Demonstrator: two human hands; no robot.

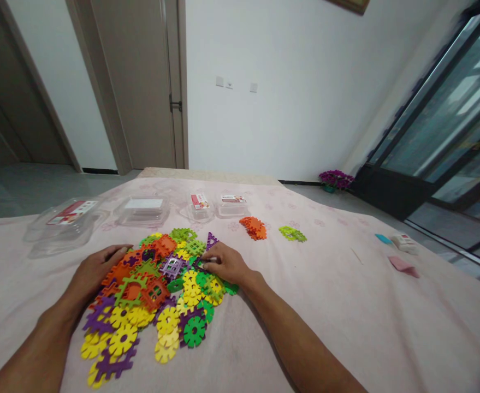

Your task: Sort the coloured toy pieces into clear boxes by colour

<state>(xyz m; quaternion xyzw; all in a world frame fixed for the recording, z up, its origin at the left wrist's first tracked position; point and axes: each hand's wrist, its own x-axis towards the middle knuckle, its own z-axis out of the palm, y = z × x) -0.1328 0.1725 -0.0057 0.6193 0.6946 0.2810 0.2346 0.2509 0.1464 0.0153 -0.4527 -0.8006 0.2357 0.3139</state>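
Observation:
A heap of flat plastic interlocking building pieces [156, 293] lies in front of me, in yellow, green, orange and purple. Some are notched discs, others are squares with window cut-outs. My left hand [99, 268] rests against the heap's left side, fingers stretched along its edge and partly hidden, with no piece seen in its grasp. At the right side of the heap, my right hand [225, 262] has its fingertips closed on a dark purple building piece [200, 264], mostly covered by the fingers. Just beyond those fingers, a purple triangular piece [211, 240] sticks up.
Clear plastic boxes with labels [141, 212] stand behind the heap. To the right lie a small orange stack [254, 227] and a lime-green stack [292, 234]. Farther right are a white packet [404, 244], a pink cloth [403, 266] and a blue item [383, 238].

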